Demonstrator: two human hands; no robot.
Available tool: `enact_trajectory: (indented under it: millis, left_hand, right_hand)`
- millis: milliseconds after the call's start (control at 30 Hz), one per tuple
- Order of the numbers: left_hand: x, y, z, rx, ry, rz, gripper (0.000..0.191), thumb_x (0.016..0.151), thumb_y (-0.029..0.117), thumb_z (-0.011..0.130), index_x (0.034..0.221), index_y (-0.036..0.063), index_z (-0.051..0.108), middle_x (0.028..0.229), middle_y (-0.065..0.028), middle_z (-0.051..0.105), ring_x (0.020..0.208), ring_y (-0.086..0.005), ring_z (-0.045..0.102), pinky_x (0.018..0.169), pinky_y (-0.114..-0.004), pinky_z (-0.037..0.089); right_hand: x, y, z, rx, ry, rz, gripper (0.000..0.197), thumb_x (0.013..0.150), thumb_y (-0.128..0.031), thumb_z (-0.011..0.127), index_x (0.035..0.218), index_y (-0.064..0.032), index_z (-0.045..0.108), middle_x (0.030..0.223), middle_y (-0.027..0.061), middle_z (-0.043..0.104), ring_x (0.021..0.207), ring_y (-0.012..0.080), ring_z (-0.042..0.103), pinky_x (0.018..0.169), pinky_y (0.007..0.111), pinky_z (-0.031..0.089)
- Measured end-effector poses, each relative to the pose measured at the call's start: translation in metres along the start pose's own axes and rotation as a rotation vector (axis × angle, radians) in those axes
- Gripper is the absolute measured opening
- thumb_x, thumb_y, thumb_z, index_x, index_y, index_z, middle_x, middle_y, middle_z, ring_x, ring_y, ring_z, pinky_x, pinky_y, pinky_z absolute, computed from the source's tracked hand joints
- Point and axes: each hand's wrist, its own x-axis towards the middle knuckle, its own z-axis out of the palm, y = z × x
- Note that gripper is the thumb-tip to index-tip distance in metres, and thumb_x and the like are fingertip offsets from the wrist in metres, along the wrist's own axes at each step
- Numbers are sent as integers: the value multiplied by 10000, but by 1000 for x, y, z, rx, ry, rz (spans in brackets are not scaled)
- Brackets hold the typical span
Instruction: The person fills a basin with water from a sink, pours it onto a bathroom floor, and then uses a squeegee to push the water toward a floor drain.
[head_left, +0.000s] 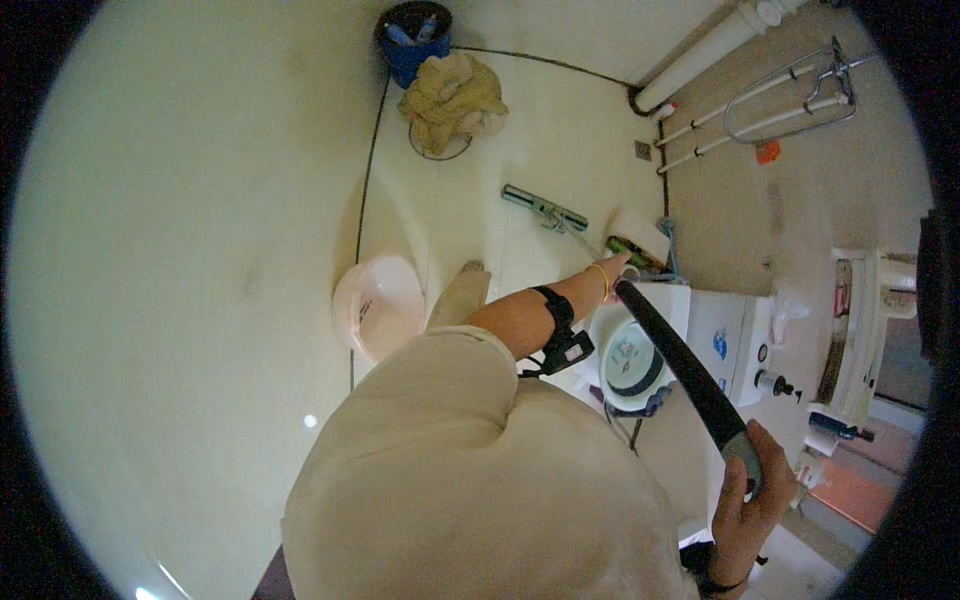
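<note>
A long-handled floor mop or squeegee reaches diagonally across the view, its flat grey-green head (544, 207) on the pale tiled floor. My left hand (616, 271), below a gold bracelet, is closed around the lower part of the black handle (682, 360). My right hand (754, 469) grips the grey end of that handle, at the lower right. Under the handle sits a pale round basin (632, 367), with a dark band across it and small things inside. One trouser leg (461, 296) and the tip of a foot show left of my left forearm.
A pink plastic tub (382, 300) stands at the left wall. Farther off are a blue bin (412, 56) and a yellowish cloth (450, 97) heaped over a wire-rimmed container. A white appliance (720, 330), a box with a green brush-like thing (641, 236), pipes (701, 52) and a floor drain (643, 150) lie right.
</note>
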Motion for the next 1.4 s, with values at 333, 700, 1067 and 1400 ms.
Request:
enact_trajectory:
  millis: [333, 700, 1067, 1400]
  left_hand:
    - [-18, 91, 41, -389, -190, -295, 119, 744, 123, 479, 630, 110, 447, 638, -44, 487, 535, -178, 492, 453, -303, 424]
    - [-48, 182, -72, -860, 31, -17, 139, 718, 157, 458, 643, 40, 462, 701, -134, 511, 664, -266, 516, 658, -470, 494]
    - [29, 238, -145, -691, 358, 110, 251, 745, 209, 488, 621, 123, 288, 593, -27, 409, 396, -140, 395, 413, -285, 434]
    - [166, 249, -59, -850, 510, 24, 188, 719, 153, 486, 643, 104, 321, 585, -18, 416, 416, -155, 433, 432, -276, 445]
  right_hand:
    - [118, 105, -108, 412, -37, 178, 410, 769, -325, 571, 1067, -44, 542, 985, 111, 553, 754, 165, 517, 459, 205, 385]
    - [281, 99, -59, 269, -43, -195, 320, 671, -210, 597, 940, -38, 577, 981, 108, 537, 873, 230, 517, 733, 335, 431]
    - [426, 84, 31, 634, -303, -727, 235, 640, -137, 671, 864, -90, 619, 690, 91, 571, 595, 268, 511, 497, 355, 399]
    - [548, 221, 52, 622, -433, -719, 252, 663, -200, 664, 873, -70, 619, 703, 119, 584, 639, 303, 557, 564, 375, 429]
